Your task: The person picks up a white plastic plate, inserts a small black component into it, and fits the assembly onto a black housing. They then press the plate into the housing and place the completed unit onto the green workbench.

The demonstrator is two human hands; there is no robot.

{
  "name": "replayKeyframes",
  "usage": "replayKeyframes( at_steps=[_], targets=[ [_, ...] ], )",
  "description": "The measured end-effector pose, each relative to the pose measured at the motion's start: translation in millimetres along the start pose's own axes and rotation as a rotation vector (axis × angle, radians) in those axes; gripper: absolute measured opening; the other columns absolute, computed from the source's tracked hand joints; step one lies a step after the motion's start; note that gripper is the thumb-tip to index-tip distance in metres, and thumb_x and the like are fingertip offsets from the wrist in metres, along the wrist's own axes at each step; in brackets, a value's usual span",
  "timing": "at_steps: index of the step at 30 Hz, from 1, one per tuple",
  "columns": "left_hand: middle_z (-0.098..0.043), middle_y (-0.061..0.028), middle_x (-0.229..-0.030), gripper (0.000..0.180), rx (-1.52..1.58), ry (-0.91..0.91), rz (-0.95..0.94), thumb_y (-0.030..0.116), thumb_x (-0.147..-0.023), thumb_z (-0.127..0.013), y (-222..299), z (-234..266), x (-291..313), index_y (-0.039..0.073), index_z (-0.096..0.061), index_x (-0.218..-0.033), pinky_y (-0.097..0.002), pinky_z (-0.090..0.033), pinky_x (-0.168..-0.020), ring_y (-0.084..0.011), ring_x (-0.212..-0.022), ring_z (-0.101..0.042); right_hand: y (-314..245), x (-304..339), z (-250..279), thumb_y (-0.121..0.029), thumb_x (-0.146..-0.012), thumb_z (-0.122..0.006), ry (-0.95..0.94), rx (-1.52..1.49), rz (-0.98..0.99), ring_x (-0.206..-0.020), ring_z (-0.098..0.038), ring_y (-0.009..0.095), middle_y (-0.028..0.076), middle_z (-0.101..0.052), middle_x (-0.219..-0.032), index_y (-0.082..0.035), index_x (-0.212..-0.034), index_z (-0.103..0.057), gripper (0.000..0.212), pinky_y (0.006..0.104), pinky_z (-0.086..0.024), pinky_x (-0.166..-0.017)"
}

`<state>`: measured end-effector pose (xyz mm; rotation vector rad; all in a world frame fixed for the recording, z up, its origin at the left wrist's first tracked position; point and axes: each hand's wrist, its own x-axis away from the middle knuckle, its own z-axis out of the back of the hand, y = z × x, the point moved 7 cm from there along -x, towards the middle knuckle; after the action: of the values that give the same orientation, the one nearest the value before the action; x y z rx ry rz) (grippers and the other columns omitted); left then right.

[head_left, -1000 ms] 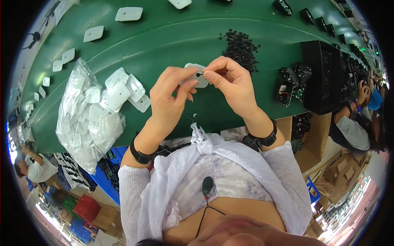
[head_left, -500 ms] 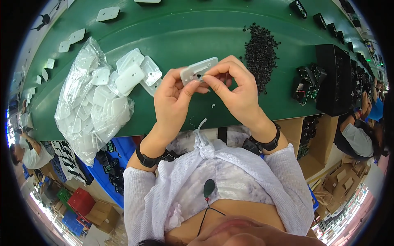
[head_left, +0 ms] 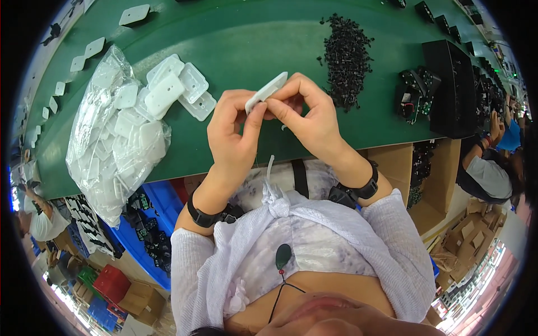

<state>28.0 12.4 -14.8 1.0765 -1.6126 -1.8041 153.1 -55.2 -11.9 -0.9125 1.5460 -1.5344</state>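
Observation:
A white plastic cover (head_left: 267,91) with rounded corners is held tilted, nearly edge-on, above the green table's near side. My left hand (head_left: 236,126) is closed on its left end, the thumb pressed to the lower edge. From the other side my right hand (head_left: 310,115) also grips the cover, its thumb and bent forefinger up against it. The cover's inner face and whatever lies under the fingertips are hidden. Left of my hands, several similar white covers (head_left: 164,96) lie loosely stacked beside a clear plastic bag (head_left: 115,145) full of them.
A heap of small black parts (head_left: 346,61) lies beyond my right hand on the green table (head_left: 252,42). Farther right are black assemblies with circuit boards (head_left: 417,92) and a black box (head_left: 448,89). Blue bins (head_left: 162,207) stand below the table edge at left. Co-workers sit at both sides.
The cover has been turned from showing its holed face to nearly edge-on. The small black part at my right fingertips no longer shows. The table scene has shifted slightly up and left in view.

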Motion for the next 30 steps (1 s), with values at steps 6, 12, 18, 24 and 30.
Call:
replayKeyframes(
  at_steps=[6, 12, 18, 24, 30],
  targets=[
    [-0.062, -0.0116, -0.098, 0.01, 0.347, -0.033, 0.286, 0.003, -0.096, -0.057, -10.9, -4.8, 2.4, -0.006, -0.059, -0.101, -0.0274, -0.054, -0.075, -0.0177, -0.082, -0.066, -23.0, 1.6, 32.6, -0.015, -0.08, -0.079, 0.206, 0.179, 0.192, -0.08, -0.045, 0.006, -0.002, -0.052, -0.094, -0.006, -0.096, -0.063, 0.025, 0.019, -0.035, -0.066],
    [-0.063, -0.0116, -0.098, 0.011, 0.337, -0.114, 0.318, 0.002, -0.096, -0.057, -13.2, -10.0, 3.8, -0.007, -0.058, -0.103, -0.0281, -0.054, -0.075, -0.0172, -0.082, -0.066, -2.2, -4.2, 17.0, -0.014, -0.082, -0.077, -0.107, 0.172, -0.004, -0.075, -0.047, 0.006, -0.002, -0.057, -0.09, -0.006, -0.091, -0.061, 0.021, 0.0219, -0.037, -0.066],
    [-0.064, -0.0124, -0.096, 0.017, 0.261, -0.143, 0.326, 0.001, -0.098, -0.052, -9.6, -13.1, -4.1, -0.008, -0.056, -0.111, -0.0275, -0.054, -0.075, -0.0166, -0.08, -0.066, -3.1, -8.5, 24.0, -0.017, -0.082, -0.078, -0.099, 0.306, -0.096, -0.073, -0.05, 0.005, -0.003, -0.057, -0.079, -0.006, -0.089, -0.06, 0.022, 0.0216, -0.038, -0.06],
    [-0.065, -0.0102, -0.089, 0.02, 0.162, -0.055, 0.352, 0.003, -0.099, -0.048, -27.5, 17.1, -21.6, -0.005, -0.056, -0.116, -0.0247, -0.05, -0.063, -0.0136, -0.064, -0.061, -21.5, -69.0, 38.0, -0.025, -0.08, -0.077, -0.164, 0.481, 0.119, -0.076, -0.053, 0.009, 0.0, -0.06, -0.086, -0.007, -0.096, -0.063, 0.028, 0.0242, -0.043, -0.065],
    [-0.058, -0.0078, -0.084, 0.016, -0.583, -0.249, 0.124, 0.005, -0.094, -0.056, -16.8, 8.4, -38.9, 0.004, -0.067, -0.105, -0.0291, -0.048, -0.06, -0.0217, -0.072, -0.059, -31.4, -220.8, 102.8, -0.028, -0.083, -0.069, 0.271, 1.301, 0.591, -0.097, -0.06, 0.039, 0.019, -0.06, -0.109, -0.002, -0.119, -0.059, 0.045, 0.0469, -0.049, -0.087]
  ],
)
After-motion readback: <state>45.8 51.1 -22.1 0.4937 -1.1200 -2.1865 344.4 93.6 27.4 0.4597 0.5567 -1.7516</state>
